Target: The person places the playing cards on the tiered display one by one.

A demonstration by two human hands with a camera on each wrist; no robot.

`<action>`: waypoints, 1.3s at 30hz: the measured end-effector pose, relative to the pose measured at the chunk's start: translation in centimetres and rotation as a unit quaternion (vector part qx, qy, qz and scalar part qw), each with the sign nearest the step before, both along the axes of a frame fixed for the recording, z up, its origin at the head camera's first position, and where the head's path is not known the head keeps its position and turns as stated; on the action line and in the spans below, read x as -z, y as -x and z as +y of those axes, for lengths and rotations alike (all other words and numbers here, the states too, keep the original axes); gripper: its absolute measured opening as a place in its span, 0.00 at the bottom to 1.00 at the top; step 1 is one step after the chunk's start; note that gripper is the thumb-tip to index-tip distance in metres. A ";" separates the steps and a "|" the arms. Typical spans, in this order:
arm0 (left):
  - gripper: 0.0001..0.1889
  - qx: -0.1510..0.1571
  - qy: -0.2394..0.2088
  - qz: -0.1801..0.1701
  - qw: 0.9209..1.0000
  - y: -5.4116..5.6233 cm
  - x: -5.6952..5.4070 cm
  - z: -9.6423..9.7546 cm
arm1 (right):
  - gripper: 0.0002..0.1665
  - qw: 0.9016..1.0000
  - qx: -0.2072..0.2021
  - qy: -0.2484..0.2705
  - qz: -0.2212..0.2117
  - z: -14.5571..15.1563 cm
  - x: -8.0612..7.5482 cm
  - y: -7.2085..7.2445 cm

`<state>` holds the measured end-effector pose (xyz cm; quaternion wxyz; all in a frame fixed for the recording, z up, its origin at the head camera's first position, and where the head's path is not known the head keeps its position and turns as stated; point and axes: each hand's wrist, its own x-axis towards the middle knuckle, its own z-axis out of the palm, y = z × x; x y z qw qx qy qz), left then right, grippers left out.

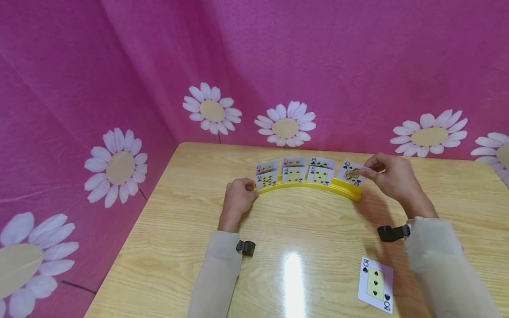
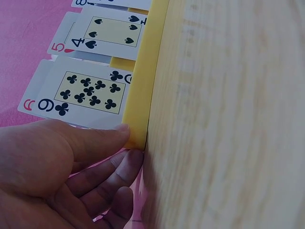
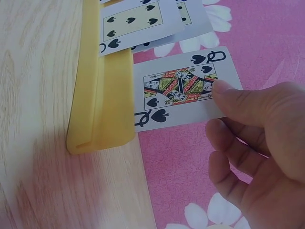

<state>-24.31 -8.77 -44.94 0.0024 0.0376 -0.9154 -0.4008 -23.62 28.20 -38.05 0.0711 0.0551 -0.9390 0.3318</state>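
A curved yellow card holder stands on the table. My left hand pinches its left end, thumb on the front face beside the nine of clubs. With thumb and fingers, my right hand pinches the queen of spades by its upper right edge. The queen's lower edge overlaps the right end of the holder. Standing in the front row are also a four of spades and a five of spades. Behind them show a red six, a red five and an eight.
A three of spades lies face up on the wooden table, near my right forearm. Pink cloth with white flowers hangs behind the table and along its left side. A bright reflection shows on the tabletop.
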 end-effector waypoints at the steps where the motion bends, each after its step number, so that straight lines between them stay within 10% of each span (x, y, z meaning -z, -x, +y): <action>1: 0.18 0.000 0.001 0.000 1.000 0.0 0.0 0.0 | 0.11 1.000 -0.002 -0.002 0.003 0.0 0.1 0.0; 39: 0.17 -0.008 -0.002 -0.009 1.000 0.0 -0.1 0.2 | 0.18 0.999 -0.017 -0.018 0.028 0.9 0.4 -1.6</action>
